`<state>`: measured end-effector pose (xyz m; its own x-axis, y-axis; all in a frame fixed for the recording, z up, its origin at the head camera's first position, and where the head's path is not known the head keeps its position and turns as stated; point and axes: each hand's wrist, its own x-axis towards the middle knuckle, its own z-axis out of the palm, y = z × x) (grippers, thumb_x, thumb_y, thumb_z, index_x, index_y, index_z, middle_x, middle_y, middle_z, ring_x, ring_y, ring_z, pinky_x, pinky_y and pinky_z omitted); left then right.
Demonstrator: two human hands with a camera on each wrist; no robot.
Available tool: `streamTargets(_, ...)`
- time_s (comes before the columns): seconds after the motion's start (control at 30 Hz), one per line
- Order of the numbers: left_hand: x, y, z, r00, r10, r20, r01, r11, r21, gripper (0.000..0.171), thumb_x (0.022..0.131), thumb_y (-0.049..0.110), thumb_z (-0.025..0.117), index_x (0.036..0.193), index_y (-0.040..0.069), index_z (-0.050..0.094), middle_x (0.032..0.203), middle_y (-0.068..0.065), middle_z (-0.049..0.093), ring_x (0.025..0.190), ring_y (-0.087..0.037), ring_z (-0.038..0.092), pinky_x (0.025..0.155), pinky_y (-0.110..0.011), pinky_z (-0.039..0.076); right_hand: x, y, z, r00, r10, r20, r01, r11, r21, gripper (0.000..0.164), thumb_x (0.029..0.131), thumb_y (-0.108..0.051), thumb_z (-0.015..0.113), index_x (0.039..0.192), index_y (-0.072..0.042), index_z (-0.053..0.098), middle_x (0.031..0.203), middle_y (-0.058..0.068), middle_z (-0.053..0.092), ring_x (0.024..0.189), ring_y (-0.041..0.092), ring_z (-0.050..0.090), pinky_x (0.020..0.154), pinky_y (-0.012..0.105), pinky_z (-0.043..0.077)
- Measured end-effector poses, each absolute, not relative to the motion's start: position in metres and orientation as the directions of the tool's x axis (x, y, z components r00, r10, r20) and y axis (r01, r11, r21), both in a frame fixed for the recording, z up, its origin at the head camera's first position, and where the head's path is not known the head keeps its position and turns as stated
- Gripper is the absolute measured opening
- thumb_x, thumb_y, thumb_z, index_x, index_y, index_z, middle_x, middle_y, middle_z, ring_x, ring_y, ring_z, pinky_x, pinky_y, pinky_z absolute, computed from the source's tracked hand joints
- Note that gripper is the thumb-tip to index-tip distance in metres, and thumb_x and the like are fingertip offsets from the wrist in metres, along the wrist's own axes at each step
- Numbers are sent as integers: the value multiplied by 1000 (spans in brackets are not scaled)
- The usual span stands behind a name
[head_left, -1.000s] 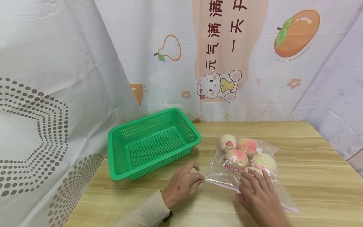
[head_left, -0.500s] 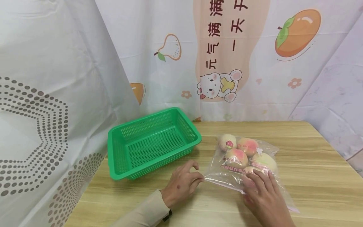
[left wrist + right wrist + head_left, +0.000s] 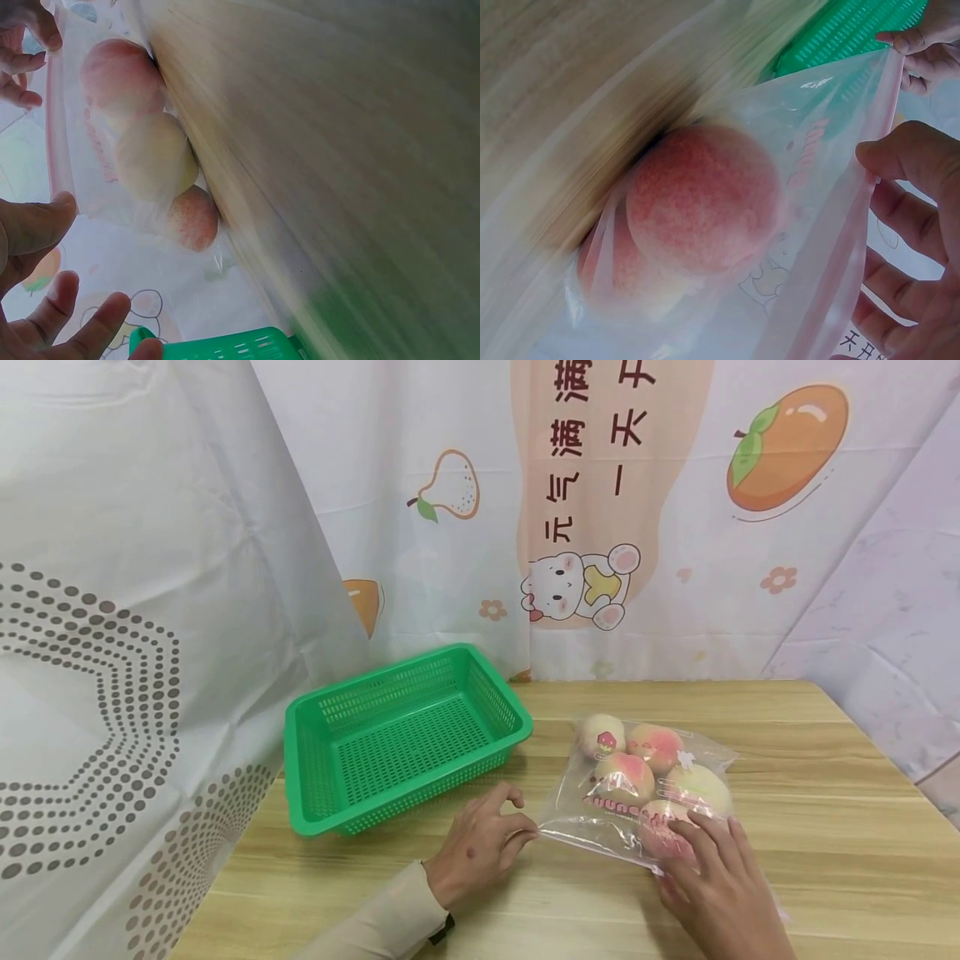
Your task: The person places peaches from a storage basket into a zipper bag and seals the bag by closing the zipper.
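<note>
A clear zip bag (image 3: 577, 817) with pink print lies on the wooden table, holding several peaches (image 3: 626, 778), pale yellow and pink-red. My left hand (image 3: 480, 842) pinches the near-left corner of its pink-edged opening between thumb and forefinger. Along that zip edge, my right hand (image 3: 723, 883) pinches the strip, thumb on the near face and fingers behind it. A small slider (image 3: 876, 179) shows right at the right thumb and forefinger. The right wrist view has a red peach (image 3: 705, 199) close up inside the bag. The bag's near-right corner is mostly hidden by my right hand.
A green perforated plastic basket (image 3: 408, 750) with nothing in it stands on the left of the table (image 3: 810, 777), beyond my left hand. Printed curtains (image 3: 442, 560) hang behind the table and along the left side.
My right hand has slid rightward along the bag's zip edge, and the slider has moved right with it. My left hand stays at the left corner; the peaches lie almost as before.
</note>
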<state>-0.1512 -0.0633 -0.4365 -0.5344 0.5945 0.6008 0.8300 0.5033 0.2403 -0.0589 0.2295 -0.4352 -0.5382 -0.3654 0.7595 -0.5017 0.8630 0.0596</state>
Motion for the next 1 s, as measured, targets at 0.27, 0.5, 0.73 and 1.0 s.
streamTargets(0.27,-151,-64,-436,-539,598,594,827,508,239,6,87,23,78,86,17,80,105,-4,59,72,-9,54,60,-16,41,-58,236,-440,-508,-357,784,-500,863,70,56,106,-42,28,79,-8,64,107,21,61,109,45,50,122,47,9)
streamTargets(0.5,-152,-64,-436,-516,597,614,836,509,207,3,83,19,82,85,18,80,104,-3,58,70,-8,52,60,-16,40,-55,241,-441,-516,-345,784,-493,868,58,57,106,-43,28,77,-10,63,106,20,62,109,44,50,121,47,8)
streamTargets(0.73,-152,-63,-435,-509,596,621,839,506,202,5,82,17,83,85,18,79,103,-3,58,71,-9,54,60,-16,41,-52,248,-443,-522,-332,786,-487,872,45,59,106,-44,28,70,-12,61,106,20,61,108,44,50,121,47,7)
streamTargets(1.0,-151,-64,-435,-532,593,604,827,516,223,5,82,17,83,86,18,80,104,-1,57,73,-10,54,62,-18,42,-49,258,-444,-510,-328,795,-480,876,53,60,106,-45,29,68,-12,61,107,22,61,105,45,49,121,48,7)
